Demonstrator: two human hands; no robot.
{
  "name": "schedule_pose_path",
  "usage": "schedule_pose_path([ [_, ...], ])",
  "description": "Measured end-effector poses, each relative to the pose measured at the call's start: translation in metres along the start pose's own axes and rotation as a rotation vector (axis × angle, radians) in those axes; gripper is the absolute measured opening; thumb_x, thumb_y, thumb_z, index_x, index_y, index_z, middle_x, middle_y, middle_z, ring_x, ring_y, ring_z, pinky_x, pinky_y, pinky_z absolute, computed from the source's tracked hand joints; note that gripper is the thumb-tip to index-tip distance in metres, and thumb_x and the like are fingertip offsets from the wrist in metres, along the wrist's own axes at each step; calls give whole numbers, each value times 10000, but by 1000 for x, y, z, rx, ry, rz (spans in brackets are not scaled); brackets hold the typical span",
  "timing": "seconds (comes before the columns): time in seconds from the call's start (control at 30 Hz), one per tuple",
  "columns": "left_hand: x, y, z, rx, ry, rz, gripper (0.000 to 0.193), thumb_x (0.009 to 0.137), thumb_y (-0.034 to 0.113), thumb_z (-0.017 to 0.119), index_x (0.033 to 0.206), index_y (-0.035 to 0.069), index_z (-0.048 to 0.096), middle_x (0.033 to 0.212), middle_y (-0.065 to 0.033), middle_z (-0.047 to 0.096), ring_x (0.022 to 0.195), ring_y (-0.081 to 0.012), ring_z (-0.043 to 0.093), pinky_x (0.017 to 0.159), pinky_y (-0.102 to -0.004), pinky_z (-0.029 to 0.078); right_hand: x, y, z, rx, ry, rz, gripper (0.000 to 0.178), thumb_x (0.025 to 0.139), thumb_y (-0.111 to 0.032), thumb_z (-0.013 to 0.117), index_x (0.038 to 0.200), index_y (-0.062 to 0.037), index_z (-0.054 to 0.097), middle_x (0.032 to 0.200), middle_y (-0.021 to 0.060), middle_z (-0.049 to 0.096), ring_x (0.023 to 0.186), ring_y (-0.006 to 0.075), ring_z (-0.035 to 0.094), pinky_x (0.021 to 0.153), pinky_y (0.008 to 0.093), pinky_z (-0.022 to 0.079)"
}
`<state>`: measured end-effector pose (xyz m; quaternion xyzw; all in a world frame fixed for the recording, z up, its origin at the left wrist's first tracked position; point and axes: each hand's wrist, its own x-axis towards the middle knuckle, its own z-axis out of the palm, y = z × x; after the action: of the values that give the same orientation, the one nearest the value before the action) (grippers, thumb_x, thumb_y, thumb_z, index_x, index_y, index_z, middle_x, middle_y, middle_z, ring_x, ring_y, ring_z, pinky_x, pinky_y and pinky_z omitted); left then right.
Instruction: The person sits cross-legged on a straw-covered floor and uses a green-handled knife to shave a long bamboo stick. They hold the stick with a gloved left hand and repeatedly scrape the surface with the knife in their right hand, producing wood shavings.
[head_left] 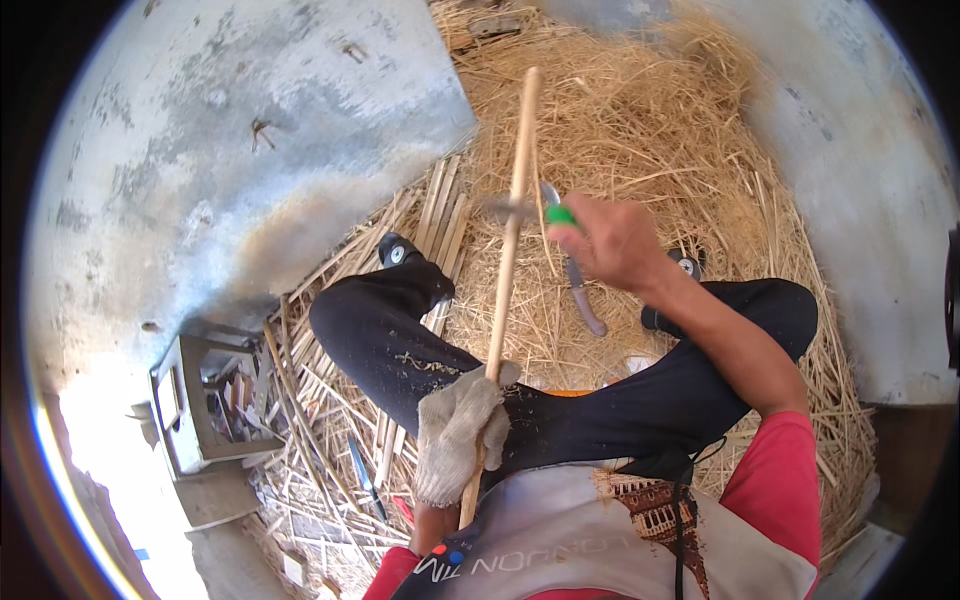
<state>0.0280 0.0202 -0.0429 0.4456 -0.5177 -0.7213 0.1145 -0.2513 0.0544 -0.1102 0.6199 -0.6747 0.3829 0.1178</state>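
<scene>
My left hand (455, 435), in a beige knitted work glove, is closed round the lower part of a long pale wooden stick (508, 270). The stick slants up and away from my lap, its far end over the shavings. My bare right hand (618, 240) grips a knife by its green handle (560, 215). The knife's blade, smeared by motion, lies across the stick's upper half; I cannot tell how deep it bites. Just beyond my lap, between my legs, a second knife with a brown handle (585, 305) rests on the shavings.
Straw-like shavings (670, 130) cover the floor, heaped at the far side. Pale slats (440, 215) lie beside my left foot. An open wooden box (190, 445) with scraps stands at left, near a thin blue tool (363, 470). Weathered grey panels (290, 190) rise on both sides.
</scene>
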Motion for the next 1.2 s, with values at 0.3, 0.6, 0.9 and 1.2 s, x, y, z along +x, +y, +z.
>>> schedule_pose_path([
  [0.3,-9,-18,-4,42,-4,25,419,990,266,571,1124,-123,646,505,-33,498,367,-102,419,349,-240,304,-15,2,6,-37,-218,-34,411,986,-501,546,840,-116,545,590,51,528,457,227,561,418,369,435],
  [0.6,-25,-28,0,159,7,-47,419,1003,289,571,1117,-103,664,500,-36,501,371,-98,420,358,-239,294,12,61,2,-404,159,-21,528,1041,-553,401,823,-84,510,563,16,473,409,147,449,377,329,387],
  [0.9,-2,-28,-7,-62,-130,-93,399,974,225,574,1182,-110,639,534,-31,508,401,-104,435,399,-252,339,-1,25,-1,957,-326,672,483,1048,-540,424,852,-103,488,576,-2,408,413,124,363,393,285,333],
  [1.2,7,-16,-11,-78,-27,-18,386,977,246,593,1183,-73,662,531,-29,514,397,-99,430,388,-258,324,-37,-51,4,141,-509,-178,404,957,-494,606,873,-106,537,577,76,542,470,296,573,438,421,434],
])
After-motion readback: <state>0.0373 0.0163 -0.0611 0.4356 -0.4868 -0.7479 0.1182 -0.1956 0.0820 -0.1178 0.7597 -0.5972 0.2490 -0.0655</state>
